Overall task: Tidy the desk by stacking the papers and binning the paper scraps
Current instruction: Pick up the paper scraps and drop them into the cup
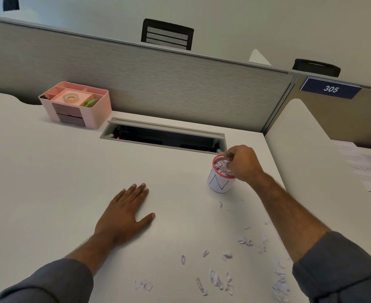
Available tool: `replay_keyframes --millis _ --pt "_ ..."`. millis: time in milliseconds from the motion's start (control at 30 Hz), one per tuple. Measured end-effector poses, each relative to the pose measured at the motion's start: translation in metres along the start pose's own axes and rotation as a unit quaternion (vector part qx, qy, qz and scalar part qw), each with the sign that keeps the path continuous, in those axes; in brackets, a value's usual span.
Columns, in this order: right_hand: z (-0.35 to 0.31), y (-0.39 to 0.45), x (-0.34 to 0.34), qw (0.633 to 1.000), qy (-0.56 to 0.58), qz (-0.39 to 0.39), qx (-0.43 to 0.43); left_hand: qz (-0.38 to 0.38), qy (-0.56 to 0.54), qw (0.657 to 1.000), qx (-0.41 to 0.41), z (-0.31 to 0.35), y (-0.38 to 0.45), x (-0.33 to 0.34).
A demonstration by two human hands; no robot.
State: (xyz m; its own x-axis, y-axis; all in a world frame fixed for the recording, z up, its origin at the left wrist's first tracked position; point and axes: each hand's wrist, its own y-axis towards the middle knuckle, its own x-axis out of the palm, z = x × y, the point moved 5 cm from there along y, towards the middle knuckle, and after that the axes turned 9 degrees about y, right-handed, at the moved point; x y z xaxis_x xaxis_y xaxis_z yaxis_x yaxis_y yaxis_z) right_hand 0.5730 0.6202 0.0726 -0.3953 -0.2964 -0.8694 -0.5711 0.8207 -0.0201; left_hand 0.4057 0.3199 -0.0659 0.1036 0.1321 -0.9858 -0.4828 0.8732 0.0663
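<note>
- Scraps (215, 278) nearest the viewer lie scattered on the desk (49, 171), unbinned.
- Right hand (242, 164) curls over the bin (220, 179), apparently pinching crumpled paper; bin already holds some.
- Left hand (125, 212) rests flat, empty.
- Papers (359, 165) lie beyond the divider.

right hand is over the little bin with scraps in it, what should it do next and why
Probably let go and draw the right hand back toward the loose paper scraps near the desk front edge. Its fingers are curled at the rim of the red-rimmed bin, already holding crumpled paper, while many scraps lie uncollected. The left hand rests flat, idle.
</note>
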Motion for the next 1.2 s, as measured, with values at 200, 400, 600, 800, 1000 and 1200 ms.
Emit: replay_keyframes --millis 200,400,600,800,1000,1200 --pt "-0.001 -0.001 0.026 0.988 -0.124 -0.091 -0.003 -0.004 0.009 1.000 -0.003 0.000 -0.001 -0.001" --pt "-0.005 0.002 0.017 0.987 -0.095 -0.126 -0.023 -0.006 0.007 1.000 -0.006 0.000 -0.001 -0.002" --pt "0.011 -0.002 -0.037 0.984 0.163 0.068 -0.035 -0.004 0.009 1.000 -0.006 0.001 -0.002 -0.003" --pt "0.069 -0.034 -0.043 0.959 0.169 0.228 -0.007 -0.006 0.004 1.000 -0.005 0.002 -0.002 -0.004" --pt "0.126 -0.059 0.022 0.991 0.085 0.021 0.105 -0.010 0.005 1.000 -0.005 0.001 -0.002 -0.003" --pt "0.097 -0.094 0.075 0.994 0.053 -0.096 -0.020 -0.018 0.011 1.000 -0.002 0.000 0.000 -0.001"
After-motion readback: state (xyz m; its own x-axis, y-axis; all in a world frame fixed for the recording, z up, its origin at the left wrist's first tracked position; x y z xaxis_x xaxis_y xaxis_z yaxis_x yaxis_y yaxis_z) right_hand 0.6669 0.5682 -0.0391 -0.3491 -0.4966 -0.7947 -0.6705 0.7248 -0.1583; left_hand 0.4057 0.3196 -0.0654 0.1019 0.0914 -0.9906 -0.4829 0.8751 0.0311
